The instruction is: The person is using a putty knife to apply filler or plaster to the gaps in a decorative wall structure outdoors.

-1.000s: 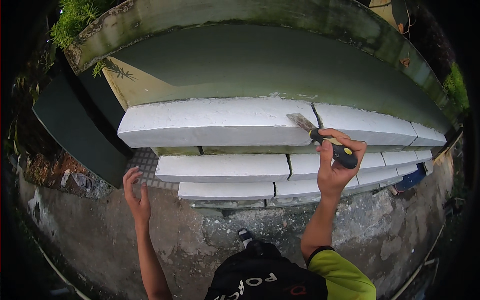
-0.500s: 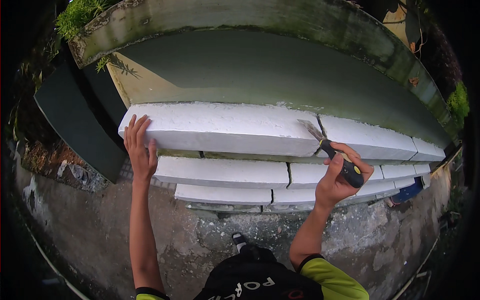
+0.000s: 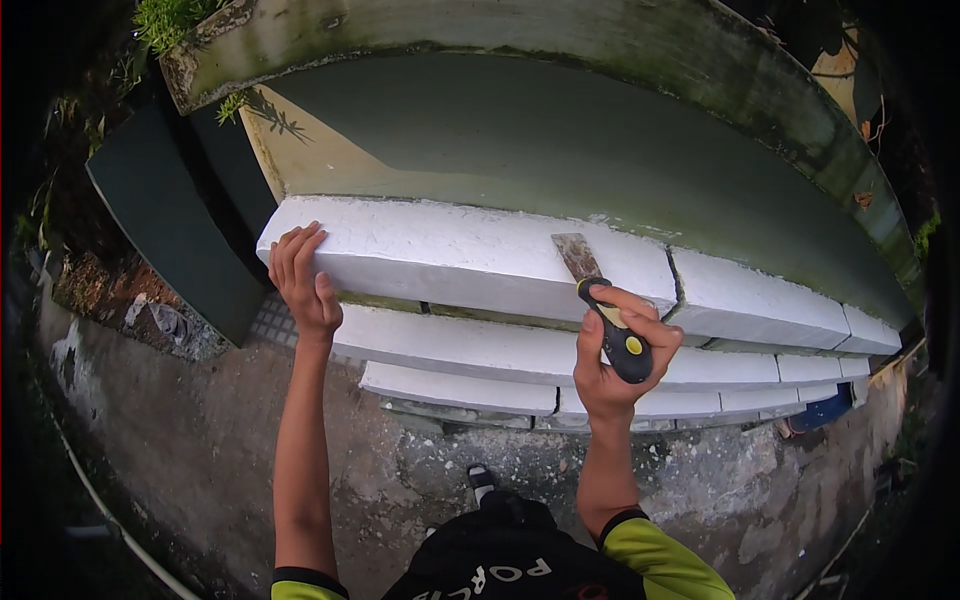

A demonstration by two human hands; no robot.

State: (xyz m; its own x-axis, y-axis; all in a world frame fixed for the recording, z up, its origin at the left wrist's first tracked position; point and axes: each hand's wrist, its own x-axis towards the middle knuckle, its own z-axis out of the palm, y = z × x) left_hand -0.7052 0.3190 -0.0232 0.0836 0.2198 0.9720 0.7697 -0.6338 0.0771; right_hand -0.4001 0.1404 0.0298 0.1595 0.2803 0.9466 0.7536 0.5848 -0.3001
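My right hand [image 3: 625, 355] grips a scraper with a black and yellow handle [image 3: 628, 365]; its flat, stained metal blade [image 3: 575, 255] lies over the top of the long white-coated upper ledge [image 3: 430, 235], left of a dark crack. My left hand [image 3: 300, 275] curls its fingers over the front edge of that ledge near its left end, thumb against the front face. Whether the blade touches the surface I cannot tell exactly. Below, further white ledges [image 3: 450, 390] step down, split by dark joints.
A mossy concrete rim [image 3: 500, 30] and green-stained wall [image 3: 540, 140] rise behind. A dark green panel [image 3: 160, 250] stands left, with plants [image 3: 170, 25] above. Stained concrete ground [image 3: 180, 450] lies below, with a blue object [image 3: 820, 410] at right and a foot [image 3: 480, 480].
My left hand has risen from beside the ledges onto the upper ledge's left part. My right hand and scraper first shifted right, then came leftward to their present spot. The view has shifted slightly.
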